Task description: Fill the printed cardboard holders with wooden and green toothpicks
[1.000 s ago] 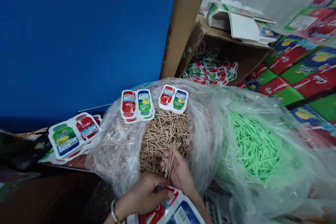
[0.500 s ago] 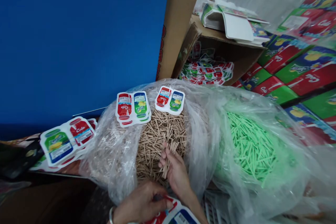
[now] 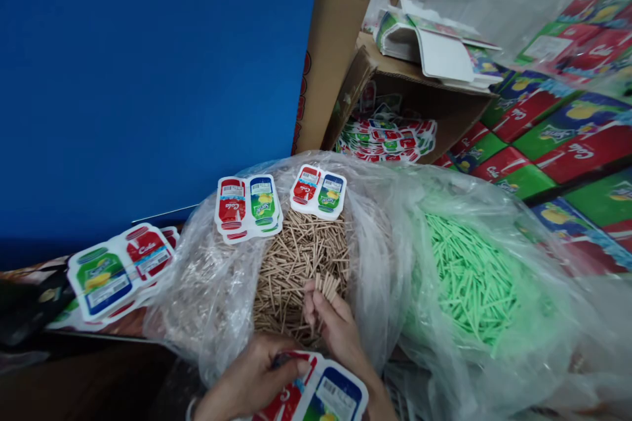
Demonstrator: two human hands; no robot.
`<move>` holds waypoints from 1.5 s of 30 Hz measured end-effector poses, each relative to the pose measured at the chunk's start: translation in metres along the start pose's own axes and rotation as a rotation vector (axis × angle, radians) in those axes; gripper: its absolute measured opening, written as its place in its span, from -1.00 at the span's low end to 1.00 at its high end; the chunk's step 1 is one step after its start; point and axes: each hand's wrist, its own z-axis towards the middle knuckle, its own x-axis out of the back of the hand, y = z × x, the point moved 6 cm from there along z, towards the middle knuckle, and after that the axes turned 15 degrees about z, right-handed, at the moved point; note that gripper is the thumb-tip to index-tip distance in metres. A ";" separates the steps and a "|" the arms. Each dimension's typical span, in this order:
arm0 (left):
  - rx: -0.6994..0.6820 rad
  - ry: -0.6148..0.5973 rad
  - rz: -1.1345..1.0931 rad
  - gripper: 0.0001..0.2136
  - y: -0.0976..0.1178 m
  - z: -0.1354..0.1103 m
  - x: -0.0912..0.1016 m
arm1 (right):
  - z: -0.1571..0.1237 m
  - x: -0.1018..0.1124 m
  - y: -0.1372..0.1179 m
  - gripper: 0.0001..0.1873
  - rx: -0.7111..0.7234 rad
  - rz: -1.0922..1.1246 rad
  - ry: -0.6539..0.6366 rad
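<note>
While a clear plastic bag gapes ahead of both hands, the left hand pinches a printed card below the right hand, whose curled fingers clasp a bundle of brown sticks over the loose pile; a light, even grip should keep the ends level. Beyond them, flat cards read “Cola” and “Sprite.”
</note>
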 end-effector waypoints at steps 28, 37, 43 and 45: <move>-0.048 -0.038 0.270 -0.82 0.018 0.009 0.014 | 0.000 -0.028 0.021 -0.76 -0.258 0.509 -0.111; 0.012 0.104 0.074 -0.70 0.001 0.008 0.045 | 0.004 0.008 -0.019 -0.70 0.099 -0.154 -0.085; 0.370 0.375 -0.571 -0.70 -0.033 0.002 0.068 | -0.005 0.017 -0.043 -0.67 0.252 -0.484 -0.087; 0.400 0.462 -0.648 -0.72 -0.031 0.003 0.069 | -0.007 0.016 -0.042 -0.70 0.261 -0.529 -0.104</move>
